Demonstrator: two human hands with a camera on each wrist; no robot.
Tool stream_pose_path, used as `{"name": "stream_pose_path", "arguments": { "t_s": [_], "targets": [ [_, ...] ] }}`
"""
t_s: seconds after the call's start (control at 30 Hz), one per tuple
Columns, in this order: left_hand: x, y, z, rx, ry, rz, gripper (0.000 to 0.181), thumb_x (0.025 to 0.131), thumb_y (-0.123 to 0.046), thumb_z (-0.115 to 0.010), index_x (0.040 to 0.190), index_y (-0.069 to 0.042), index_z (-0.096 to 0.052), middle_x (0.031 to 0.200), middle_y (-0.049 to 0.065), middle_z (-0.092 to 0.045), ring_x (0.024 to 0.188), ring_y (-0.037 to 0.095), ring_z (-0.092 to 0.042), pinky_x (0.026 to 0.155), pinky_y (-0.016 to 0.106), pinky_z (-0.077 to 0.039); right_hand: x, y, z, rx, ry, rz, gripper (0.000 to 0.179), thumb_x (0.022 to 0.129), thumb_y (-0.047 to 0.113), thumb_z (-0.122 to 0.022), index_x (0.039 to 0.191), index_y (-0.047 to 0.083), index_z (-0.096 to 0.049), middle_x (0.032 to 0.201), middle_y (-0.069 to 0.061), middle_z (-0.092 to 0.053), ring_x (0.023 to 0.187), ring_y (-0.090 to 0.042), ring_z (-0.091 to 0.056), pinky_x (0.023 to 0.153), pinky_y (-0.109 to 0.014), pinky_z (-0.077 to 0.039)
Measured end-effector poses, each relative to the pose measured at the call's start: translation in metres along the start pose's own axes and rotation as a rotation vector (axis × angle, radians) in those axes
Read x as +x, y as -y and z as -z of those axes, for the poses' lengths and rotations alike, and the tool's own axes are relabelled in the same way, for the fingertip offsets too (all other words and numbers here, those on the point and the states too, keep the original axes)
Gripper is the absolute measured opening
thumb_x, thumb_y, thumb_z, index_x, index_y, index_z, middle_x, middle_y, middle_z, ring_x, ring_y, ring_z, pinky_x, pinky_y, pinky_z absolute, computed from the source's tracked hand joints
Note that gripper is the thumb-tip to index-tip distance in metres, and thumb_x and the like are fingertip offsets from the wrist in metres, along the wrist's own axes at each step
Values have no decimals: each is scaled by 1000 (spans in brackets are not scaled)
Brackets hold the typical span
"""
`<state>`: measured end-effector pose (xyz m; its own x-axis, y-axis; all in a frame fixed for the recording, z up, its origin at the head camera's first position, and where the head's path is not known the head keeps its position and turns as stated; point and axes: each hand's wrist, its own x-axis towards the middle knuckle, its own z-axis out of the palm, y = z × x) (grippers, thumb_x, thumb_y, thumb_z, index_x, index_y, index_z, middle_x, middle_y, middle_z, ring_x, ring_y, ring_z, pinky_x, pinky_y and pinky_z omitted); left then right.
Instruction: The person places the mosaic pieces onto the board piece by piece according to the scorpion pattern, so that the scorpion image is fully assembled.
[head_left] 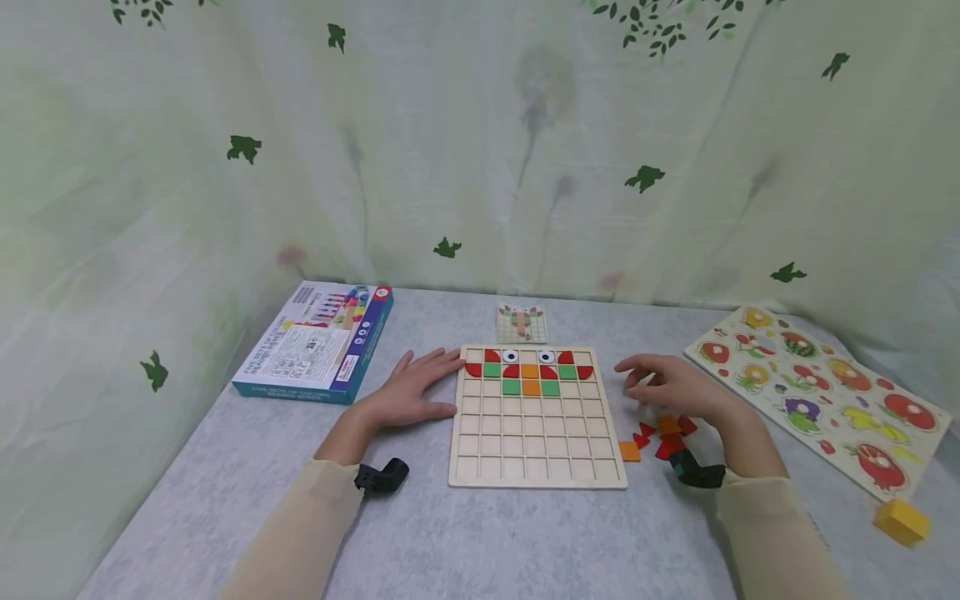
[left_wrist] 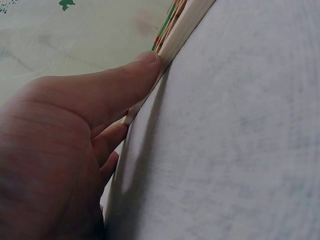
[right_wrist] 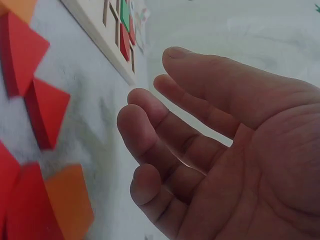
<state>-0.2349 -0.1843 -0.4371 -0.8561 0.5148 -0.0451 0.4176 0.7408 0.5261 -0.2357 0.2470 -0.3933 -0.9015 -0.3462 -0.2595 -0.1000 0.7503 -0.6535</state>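
Note:
A wooden grid board [head_left: 517,458] lies flat on the table, its upper rows partly filled with red, green, orange and eye-marked tiles [head_left: 529,372]. My left hand [head_left: 411,390] rests at the board's left edge, fingers extended; in the left wrist view the thumb and fingertips touch the wooden rim [left_wrist: 182,32]. To the right of the board hovers my right hand [head_left: 671,385], its fingers loosely bent and nothing between them. Below it lie several loose red pieces [head_left: 670,447] and an orange square [head_left: 629,451] beside the board; the right wrist view shows a red piece [right_wrist: 47,112] close up.
Behind the board lies a small pattern card [head_left: 521,323]. A boxed game [head_left: 315,342] sits at the back left. On the right are a fruit puzzle board [head_left: 817,392] and a yellow block [head_left: 902,522]. A printed curtain [head_left: 480,167] hangs behind the table.

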Motion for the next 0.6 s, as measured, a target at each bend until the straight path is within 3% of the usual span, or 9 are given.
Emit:
{"name": "stream_pose_path", "arguments": {
  "t_s": [0.6],
  "targets": [
    [0, -1, 0, 13, 12, 8, 77, 91, -44, -68, 157, -24, -34, 168, 0, -23, 158, 30, -11, 124, 61, 6, -22, -36, 28, -13, -37, -46, 43, 93, 27, -69, 132, 10, -61, 110, -9, -64, 94, -21, -59, 77, -30, -52]
  ]
}}
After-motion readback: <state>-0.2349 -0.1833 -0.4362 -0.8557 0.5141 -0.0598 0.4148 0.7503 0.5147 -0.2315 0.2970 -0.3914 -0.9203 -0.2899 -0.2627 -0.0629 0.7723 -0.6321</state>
